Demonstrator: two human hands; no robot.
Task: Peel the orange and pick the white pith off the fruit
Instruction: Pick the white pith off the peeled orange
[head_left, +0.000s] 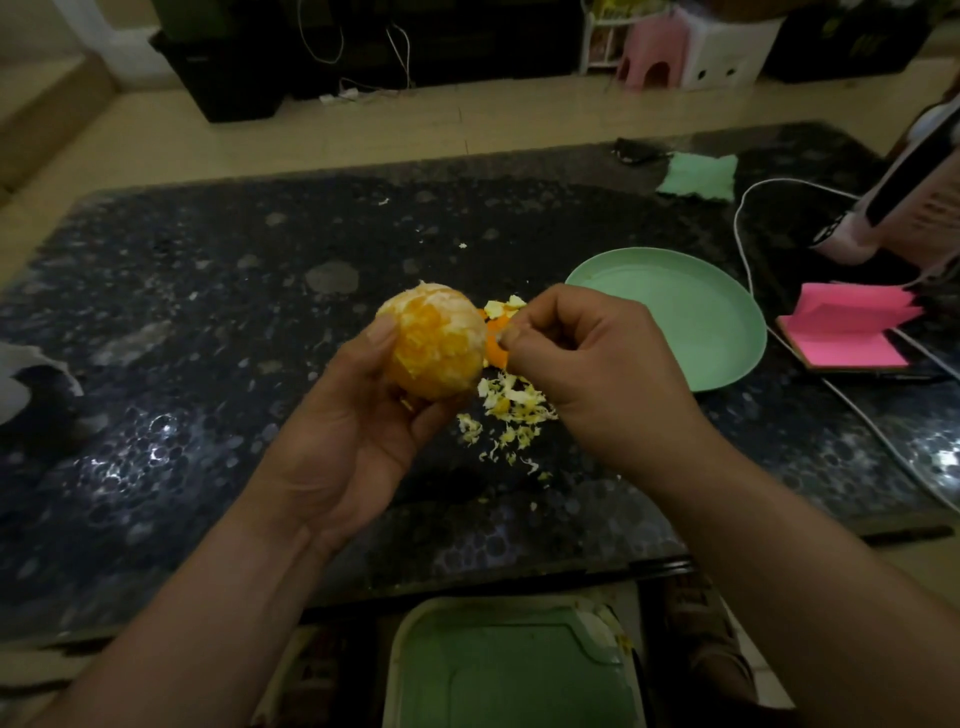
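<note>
The peeled orange (434, 340) is held up over the dark table, bare flesh showing with thin white patches of pith on it. My left hand (358, 415) cups it from below and the left, thumb pressed on its side. My right hand (587, 364) is just right of the fruit, thumb and forefinger pinched together on a small white shred of pith at the orange's edge. Below the hands lies a pile of pith scraps (511, 410), with bits of orange peel (498, 322) behind the fruit.
An empty green plate (691, 317) sits right of my hands on the dark speckled table (208, 322). Pink sticky notes (852, 332), a white cable (748, 244) and a green cloth (698, 176) lie further right. A green bin (509, 670) stands below the table's near edge.
</note>
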